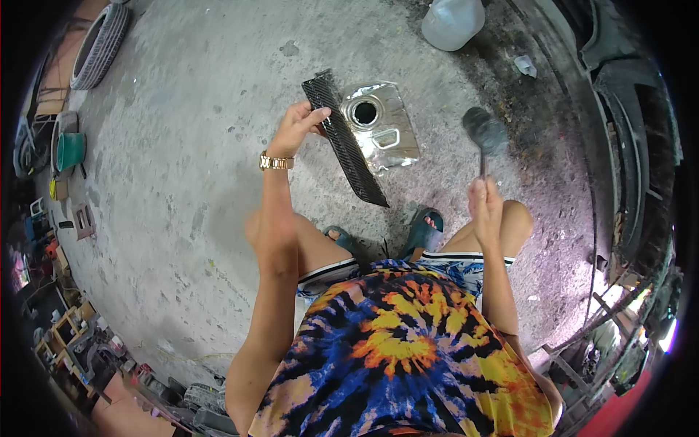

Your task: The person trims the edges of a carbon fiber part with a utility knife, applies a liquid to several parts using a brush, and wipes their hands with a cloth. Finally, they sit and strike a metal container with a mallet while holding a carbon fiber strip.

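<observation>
My left hand [297, 128], with a gold watch on its wrist, grips a long dark panel with a woven pattern [342, 138] near its upper end. The panel is tilted, its lower end toward my feet. Beside it, partly behind its right edge, a shiny silver metal piece [403, 124] with a round dark hole lies on the floor. My right hand [486, 207] is closed around the handle of a mallet-like tool, whose dark head [486, 131] is blurred and points away from me.
A whitish plastic container [453, 24] stands on the concrete floor at the top right, near a crumpled white scrap [525, 67]. Tires [102, 47] and a green bucket [70, 151] line the left side. Dark car parts [626, 109] crowd the right edge.
</observation>
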A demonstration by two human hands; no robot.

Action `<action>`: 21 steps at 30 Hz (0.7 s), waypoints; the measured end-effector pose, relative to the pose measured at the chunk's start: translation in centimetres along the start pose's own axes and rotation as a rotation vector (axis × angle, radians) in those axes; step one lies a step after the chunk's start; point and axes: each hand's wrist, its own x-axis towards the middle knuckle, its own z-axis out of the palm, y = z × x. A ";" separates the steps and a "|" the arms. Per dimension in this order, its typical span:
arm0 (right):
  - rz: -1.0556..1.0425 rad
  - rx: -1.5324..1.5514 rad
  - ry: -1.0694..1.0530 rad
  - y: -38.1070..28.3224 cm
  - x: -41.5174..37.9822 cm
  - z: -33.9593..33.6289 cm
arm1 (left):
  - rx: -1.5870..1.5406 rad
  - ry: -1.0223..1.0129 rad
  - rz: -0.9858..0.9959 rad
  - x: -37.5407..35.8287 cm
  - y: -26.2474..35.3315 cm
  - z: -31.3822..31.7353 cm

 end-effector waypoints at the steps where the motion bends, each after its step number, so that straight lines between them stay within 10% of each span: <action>1: 0.077 0.203 0.030 0.0 0.6 -0.2 | -0.016 -0.019 0.006 -0.2 0.1 0.0; 21: 0.229 0.300 0.016 6.8 4.8 1.5 | -0.202 -0.089 -0.003 -1.8 0.9 -0.2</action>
